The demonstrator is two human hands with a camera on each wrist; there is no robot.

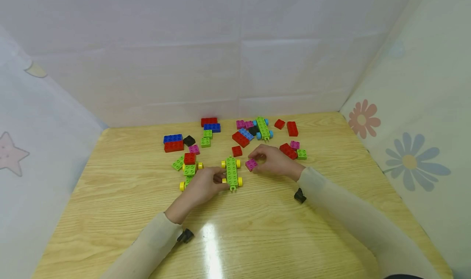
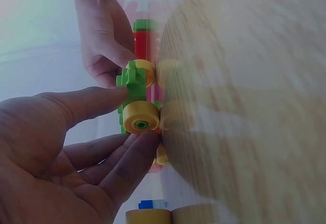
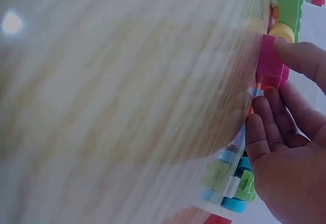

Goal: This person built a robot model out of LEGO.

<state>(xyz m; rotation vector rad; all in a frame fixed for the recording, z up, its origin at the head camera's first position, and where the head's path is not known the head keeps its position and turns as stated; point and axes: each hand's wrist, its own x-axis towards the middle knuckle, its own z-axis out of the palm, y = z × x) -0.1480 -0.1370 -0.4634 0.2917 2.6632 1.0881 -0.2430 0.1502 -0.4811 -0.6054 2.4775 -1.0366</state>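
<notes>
Green car base point(image 1: 232, 170) and pink brick point(image 1: 251, 164) held side by side

The left hand point(image 1: 203, 185) pinches the near end of the green car base between thumb and fingers. The right hand point(image 1: 274, 160) grips the pink brick the same way, just to the right of the base and apart from it. Both things are between the 2 hands, near the middle of the tabletop point(image 1: 257, 238).

Counted in the head view, there are 4 other pink bricks point(image 1: 240, 124), 8 red bricks point(image 1: 292, 128) (1 of them sits on top of another car), 2 dark blue bricks point(image 1: 211, 128), 1 light blue brick point(image 1: 245, 133), 4 loose green bricks point(image 1: 301, 154) and 2 black pieces point(image 1: 189, 141). That yellow-wheeled car point(image 1: 189, 170) is left of the held base, partly hidden by the left hand. Farther back is 1 blue-wheeled car base point(image 1: 263, 128).

The held base is long and bright green, with 2 rows of studs, 4 yellow wheels point(image 1: 240, 181) and a small hook point(image 1: 233, 188) at its near end. The held brick is small and square, with 4 studs.
</notes>
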